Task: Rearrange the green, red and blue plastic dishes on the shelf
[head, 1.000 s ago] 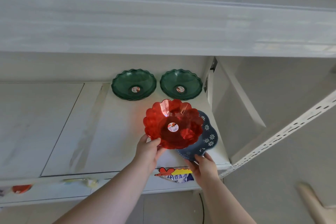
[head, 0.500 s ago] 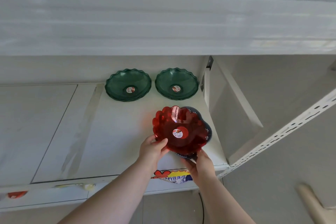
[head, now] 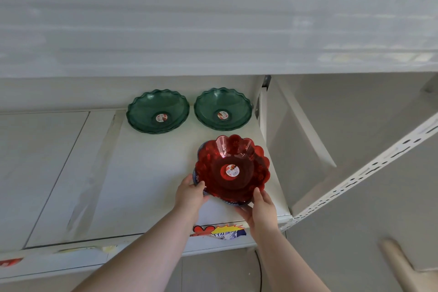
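Note:
A red scalloped dish with a sticker in its middle sits on top of a blue dish, of which only slivers show at the left and under the front edge. Both rest at the front right of the white shelf. My left hand grips the near left rim of the stack. My right hand holds the near right rim from below. Two green scalloped dishes stand side by side at the back: one on the left, one on the right.
A white shelf board hangs overhead. A perforated white upright runs diagonally at the right, just past the shelf's right edge. Colourful stickers mark the shelf's front lip. A beige object lies at the lower right.
The red dish moved right and came down over the blue dish, which is now almost fully covered. Both hands followed it and now hold the stack's near rim.

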